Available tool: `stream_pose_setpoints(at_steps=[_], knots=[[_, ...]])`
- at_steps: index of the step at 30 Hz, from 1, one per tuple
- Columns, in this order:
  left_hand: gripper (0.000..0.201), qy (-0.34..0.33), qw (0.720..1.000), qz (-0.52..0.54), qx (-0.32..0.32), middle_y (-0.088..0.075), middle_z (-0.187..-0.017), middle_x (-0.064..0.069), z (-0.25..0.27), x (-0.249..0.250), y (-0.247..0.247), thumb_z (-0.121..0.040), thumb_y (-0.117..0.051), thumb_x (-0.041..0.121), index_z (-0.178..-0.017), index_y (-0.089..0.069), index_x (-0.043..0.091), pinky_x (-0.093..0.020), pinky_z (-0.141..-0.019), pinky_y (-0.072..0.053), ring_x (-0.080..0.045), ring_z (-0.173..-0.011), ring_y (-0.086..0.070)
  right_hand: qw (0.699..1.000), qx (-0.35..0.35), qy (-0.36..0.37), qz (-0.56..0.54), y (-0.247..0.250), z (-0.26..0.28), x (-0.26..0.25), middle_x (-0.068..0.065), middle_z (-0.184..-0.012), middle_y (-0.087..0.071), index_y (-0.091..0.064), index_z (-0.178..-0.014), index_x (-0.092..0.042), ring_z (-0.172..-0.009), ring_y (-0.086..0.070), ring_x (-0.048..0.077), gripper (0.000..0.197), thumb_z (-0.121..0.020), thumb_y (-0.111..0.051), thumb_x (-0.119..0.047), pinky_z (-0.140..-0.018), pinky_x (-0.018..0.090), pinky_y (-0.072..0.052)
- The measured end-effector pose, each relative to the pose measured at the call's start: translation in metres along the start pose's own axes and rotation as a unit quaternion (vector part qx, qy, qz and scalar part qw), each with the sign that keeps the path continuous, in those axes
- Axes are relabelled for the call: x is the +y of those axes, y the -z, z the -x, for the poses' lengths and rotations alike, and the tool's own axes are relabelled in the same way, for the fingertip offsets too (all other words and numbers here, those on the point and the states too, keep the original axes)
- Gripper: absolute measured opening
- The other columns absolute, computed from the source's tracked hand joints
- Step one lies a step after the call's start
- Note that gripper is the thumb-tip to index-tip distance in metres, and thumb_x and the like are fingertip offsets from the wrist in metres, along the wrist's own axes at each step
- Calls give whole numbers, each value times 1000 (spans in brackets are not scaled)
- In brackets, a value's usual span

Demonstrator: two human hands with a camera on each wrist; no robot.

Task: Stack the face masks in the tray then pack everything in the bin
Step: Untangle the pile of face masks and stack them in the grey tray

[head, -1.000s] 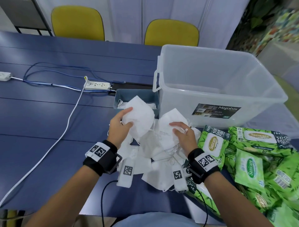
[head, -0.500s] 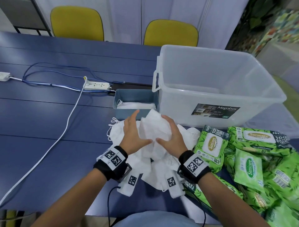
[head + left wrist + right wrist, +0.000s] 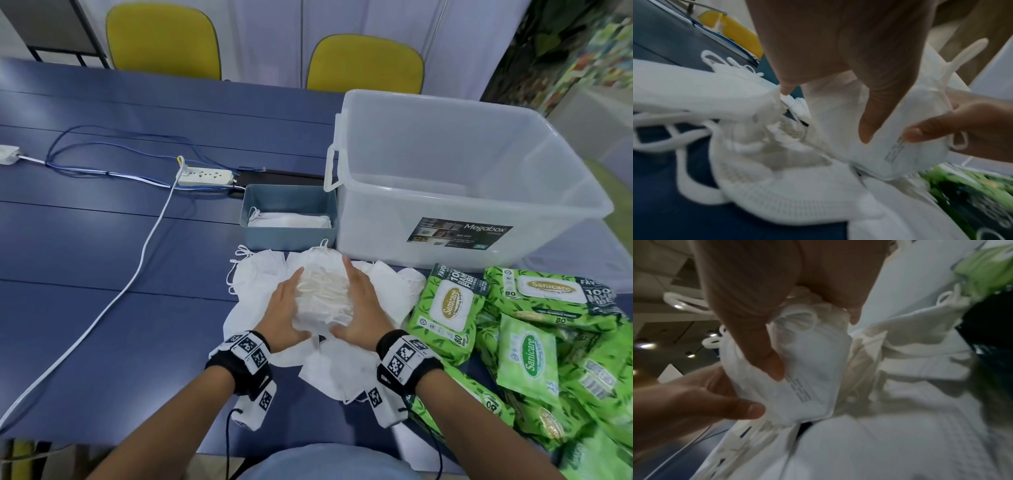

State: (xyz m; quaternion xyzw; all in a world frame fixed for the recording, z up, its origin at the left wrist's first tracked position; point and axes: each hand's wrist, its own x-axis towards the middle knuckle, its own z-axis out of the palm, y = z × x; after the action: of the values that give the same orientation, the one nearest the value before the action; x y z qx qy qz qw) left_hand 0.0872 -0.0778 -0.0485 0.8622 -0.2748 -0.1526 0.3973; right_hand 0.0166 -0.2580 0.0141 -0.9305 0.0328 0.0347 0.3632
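Note:
A stack of white face masks [image 3: 323, 301] stands on edge on a pile of loose masks [image 3: 260, 274] on the blue table. My left hand [image 3: 284, 318] and right hand [image 3: 363, 315] hold it from both sides, fingers straight along its faces. Both thumbs wrap round its near end. The left wrist view shows the stack [image 3: 890, 129] under my left thumb, and the right wrist view shows the stack [image 3: 813, 361] under my right thumb. Just behind, the grey-blue tray [image 3: 291, 240] holds a flat layer of masks [image 3: 291, 219]. The clear bin [image 3: 445, 192] stands to its right, with nothing visible inside.
Several green wet-wipe packs [image 3: 448, 305] lie heaped right of the masks, up to the table's near right edge. A white power strip [image 3: 205, 176] and its cable [image 3: 137, 267] run across the left of the table. Two yellow chairs [image 3: 364, 65] stand behind.
My left hand has come down and right from in front of the tray. Both hands have closed in on the gathered masks, now squeezed between them.

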Motion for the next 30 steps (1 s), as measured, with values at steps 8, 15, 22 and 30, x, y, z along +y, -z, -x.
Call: stream_pose_setpoints(at_steps=[8, 15, 22, 30], knots=[[91, -10, 991, -128, -21, -18, -150, -5, -16, 18, -3, -67, -55, 43, -147, -21, 14, -61, -114, -6, -30, -143, -4, 999, 31, -27, 13, -9, 4, 7, 4, -139, -30, 6, -144, -41, -128, -28, 22, 116, -61, -73, -24, -114, 46, -20], [37, -168, 959, -227, 15, -55, -98, -8, -17, 24, -6, -66, -50, 23, -101, -55, 11, -34, -73, -36, -27, -89, -48, 982, 23, 14, 184, -9, -7, -7, 4, -132, -40, -10, -144, -38, -125, -37, 27, 99, -64, -67, -41, -111, 55, -23], [71, 4, 991, -123, 50, -45, -128, -13, -15, 15, 20, -64, -53, 18, -133, -40, 5, -43, -102, -30, -33, -118, -43, 988, -28, -55, 145, 4, -19, -19, 4, -132, -50, -30, -141, -17, -118, -51, 26, 78, -76, -70, -35, -93, 34, -43], [91, 343, 923, -88, 151, -28, -144, -17, -27, -18, 55, -77, -72, 37, -146, -19, 11, -50, -104, -32, -36, -131, -28, 975, 136, -172, -35, 37, -5, -11, 1, -105, -62, -49, -117, -17, -97, -59, 24, 63, -68, -81, -37, -83, 31, -47]])
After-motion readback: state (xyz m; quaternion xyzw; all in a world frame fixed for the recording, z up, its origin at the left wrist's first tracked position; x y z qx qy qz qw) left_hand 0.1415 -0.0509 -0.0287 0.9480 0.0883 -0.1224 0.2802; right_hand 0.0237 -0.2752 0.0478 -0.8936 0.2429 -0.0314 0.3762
